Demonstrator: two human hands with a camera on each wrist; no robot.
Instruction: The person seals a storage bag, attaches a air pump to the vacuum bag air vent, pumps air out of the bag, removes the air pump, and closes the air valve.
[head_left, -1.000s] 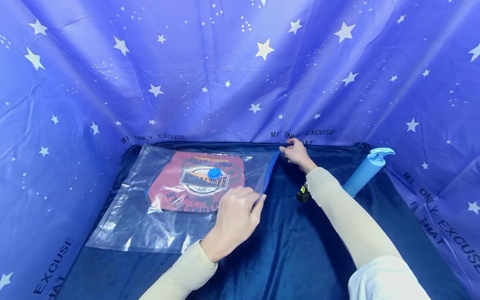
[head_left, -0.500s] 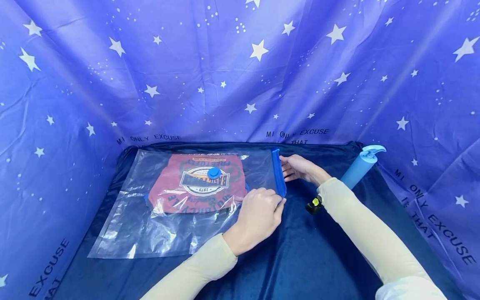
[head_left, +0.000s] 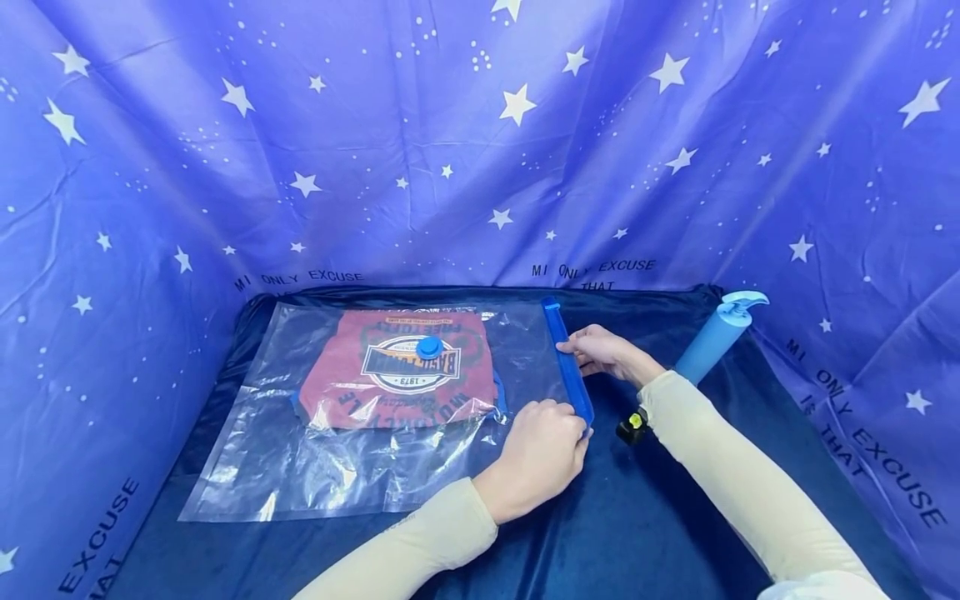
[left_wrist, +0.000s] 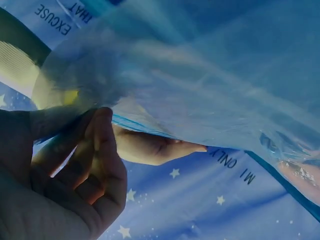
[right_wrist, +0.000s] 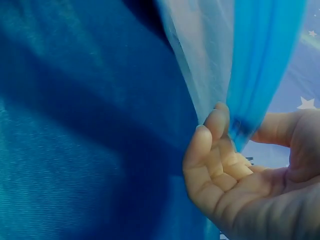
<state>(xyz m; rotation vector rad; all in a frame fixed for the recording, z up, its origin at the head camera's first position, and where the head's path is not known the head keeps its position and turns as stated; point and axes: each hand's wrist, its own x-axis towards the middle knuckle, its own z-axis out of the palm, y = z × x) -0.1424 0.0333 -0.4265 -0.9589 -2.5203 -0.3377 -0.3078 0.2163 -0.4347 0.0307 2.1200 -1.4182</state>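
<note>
A clear vacuum storage bag lies flat, with a folded red printed garment inside and a round blue valve cap on top. Along the bag's right edge runs a blue zip strip, its face turned up. The left hand grips the strip's near end, fingers curled; in the left wrist view the film hangs over its fingertips. Partway along the strip, the right hand pinches it between thumb and fingers. In the right wrist view, the right hand's fingers are behind the film.
A light blue hand pump lies to the right, beyond the right forearm. Dark blue velvety cloth covers the table. Star-printed curtains hang around the back and sides.
The right hand has left the strip's far end and come nearer, taking hold partway along it. The left hand has shifted right with the near end, and the strip's blue face now shows.
</note>
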